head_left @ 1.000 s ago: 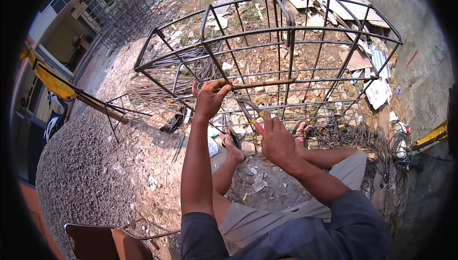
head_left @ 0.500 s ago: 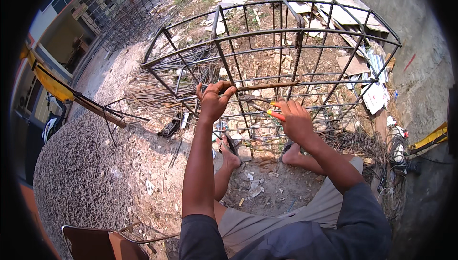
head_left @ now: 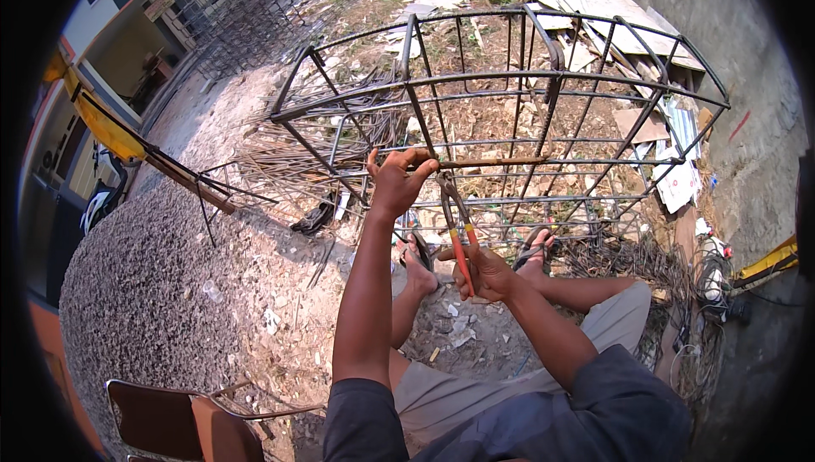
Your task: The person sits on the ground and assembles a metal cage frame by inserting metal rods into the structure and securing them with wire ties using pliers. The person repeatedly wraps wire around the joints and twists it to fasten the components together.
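In front of me stands a rebar cage (head_left: 475, 79) of dark longitudinal bars and bent stirrups. My left hand (head_left: 402, 180) is closed at its near side, thumb and fingers pinching the left end of a rusty rod (head_left: 501, 162) that runs rightward along the cage. Below and to the right, my right hand (head_left: 486, 275) is wrapped round the red and yellow handles of a pair of pincers (head_left: 454, 207). The pincers point upward, their jaws just under my left fingertips at the bar. Whether the jaws grip anything there is too small to tell.
A heap of grey gravel (head_left: 153, 292) lies at left, beside a brown chair (head_left: 161, 420). Loose rebar (head_left: 314, 144) is stacked behind the cage's left end. Scrap boards (head_left: 611, 16) lie far right, along a concrete wall (head_left: 755, 80). Tangled wire (head_left: 632, 267) lies at right.
My right hand has dropped lower and left, turning the pincers from nearly level to upright. My left hand still pinches the rod. The whole view has shifted slightly.
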Motion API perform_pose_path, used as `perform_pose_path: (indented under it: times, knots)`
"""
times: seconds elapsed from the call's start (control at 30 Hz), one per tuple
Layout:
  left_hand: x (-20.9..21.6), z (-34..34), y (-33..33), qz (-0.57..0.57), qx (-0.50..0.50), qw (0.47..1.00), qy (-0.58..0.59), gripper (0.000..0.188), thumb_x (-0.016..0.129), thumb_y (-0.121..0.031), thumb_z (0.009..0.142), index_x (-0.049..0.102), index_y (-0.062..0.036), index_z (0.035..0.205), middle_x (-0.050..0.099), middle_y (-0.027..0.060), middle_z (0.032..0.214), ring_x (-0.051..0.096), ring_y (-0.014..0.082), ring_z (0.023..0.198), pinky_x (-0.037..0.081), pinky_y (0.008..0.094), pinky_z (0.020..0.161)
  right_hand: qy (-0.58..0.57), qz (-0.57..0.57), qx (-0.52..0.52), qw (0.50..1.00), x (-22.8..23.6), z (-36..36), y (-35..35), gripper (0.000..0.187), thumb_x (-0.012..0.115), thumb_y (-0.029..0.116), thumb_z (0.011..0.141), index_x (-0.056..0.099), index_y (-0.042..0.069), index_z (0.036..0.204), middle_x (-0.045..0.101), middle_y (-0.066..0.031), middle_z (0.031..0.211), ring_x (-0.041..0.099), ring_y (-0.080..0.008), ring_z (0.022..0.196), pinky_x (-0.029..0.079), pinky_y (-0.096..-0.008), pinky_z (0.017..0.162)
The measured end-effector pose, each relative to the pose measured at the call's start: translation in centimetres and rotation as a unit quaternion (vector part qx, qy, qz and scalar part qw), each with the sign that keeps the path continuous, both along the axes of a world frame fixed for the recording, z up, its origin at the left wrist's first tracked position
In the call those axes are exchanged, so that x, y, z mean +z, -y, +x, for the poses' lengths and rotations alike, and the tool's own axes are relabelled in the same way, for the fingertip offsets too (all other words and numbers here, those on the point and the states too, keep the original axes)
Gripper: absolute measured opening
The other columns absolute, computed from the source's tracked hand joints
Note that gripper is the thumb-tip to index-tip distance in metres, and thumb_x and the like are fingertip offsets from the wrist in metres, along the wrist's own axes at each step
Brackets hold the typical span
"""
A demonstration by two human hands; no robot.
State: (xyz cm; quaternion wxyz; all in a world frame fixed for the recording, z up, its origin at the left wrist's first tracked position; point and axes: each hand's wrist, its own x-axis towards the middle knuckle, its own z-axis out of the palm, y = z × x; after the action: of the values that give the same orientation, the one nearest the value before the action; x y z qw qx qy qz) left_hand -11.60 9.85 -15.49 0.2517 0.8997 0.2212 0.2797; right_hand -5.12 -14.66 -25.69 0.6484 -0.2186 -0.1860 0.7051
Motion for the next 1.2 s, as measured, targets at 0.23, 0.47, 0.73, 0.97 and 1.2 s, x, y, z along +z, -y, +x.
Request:
perform_pose_path:
  times: [0.23, 0.47, 0.73, 0.97, 1.2]
  knots:
    - [0.0, -0.3, -0.3, -0.008, 0.006, 1.0, 0.002, 0.029, 0.072, -0.044, 0.096, 0.078, -0.0168, 0.104, 0.077, -0.0016, 0.094, 0.067, 0.0159, 0.104, 0.01, 0.0529, 0.119, 0.35, -0.14, -0.158, 0.912, 4.2, -2.1, 0.3, 0.056, 0.08, 0.021, 0.088, 0.052, -0.002, 0.131, 0.061, -0.0031, 0.07, 0.061, -0.012, 0.055, 0.052, -0.0279, 0.048]
    - [0.0, -0.3, -0.2, -0.011, -0.007, 1.0, 0.022, 0.027, 0.073, -0.042, 0.095, 0.079, -0.0169, 0.104, 0.078, -0.0018, 0.091, 0.067, 0.0155, 0.103, 0.009, 0.0527, 0.119, -0.141, 0.063, 0.03, 0.988, 1.0, -0.4, 1.1, 0.046, 0.071, 0.02, 0.094, 0.052, 0.001, 0.131, 0.057, -0.0028, 0.072, 0.055, -0.0099, 0.05, 0.043, -0.0236, 0.042]
    - [-0.4, -0.6, -0.5, -0.012, -0.001, 1.0, 0.013, 0.027, 0.073, -0.042, 0.096, 0.079, -0.0166, 0.103, 0.077, -0.0025, 0.09, 0.066, 0.0152, 0.101, 0.01, 0.0534, 0.119, 0.712, -0.191, -0.304, 0.604, 3.7, -2.5, -0.1, 0.045, 0.061, 0.035, 0.104, 0.051, 0.002, 0.132, 0.07, -0.0177, 0.098, 0.07, -0.0424, 0.093, 0.053, -0.0495, 0.082]
    - [-0.3, -0.4, -0.2, -0.014, 0.006, 1.0, 0.009, 0.028, 0.072, -0.042, 0.095, 0.078, -0.016, 0.102, 0.077, -0.0021, 0.092, 0.066, 0.0163, 0.104, 0.011, 0.0541, 0.119, 0.201, -0.103, -0.046, 0.973, 1.4, -0.4, -0.5, 0.038, 0.058, 0.034, 0.108, 0.053, 0.006, 0.132, 0.056, 0.0002, 0.084, 0.054, -0.0103, 0.064, 0.043, -0.0277, 0.056]
    - [0.0, -0.5, 0.2, -0.016, 0.002, 1.0, 0.011, 0.028, 0.073, -0.042, 0.095, 0.078, -0.0159, 0.101, 0.076, -0.0013, 0.091, 0.067, 0.0167, 0.103, 0.011, 0.0532, 0.12, 0.091, -0.08, -0.083, 0.989, 1.0, -2.1, -1.1, 0.052, 0.073, 0.042, 0.098, 0.054, 0.004, 0.127, 0.067, -0.007, 0.086, 0.067, -0.0143, 0.069, 0.057, -0.0326, 0.062]
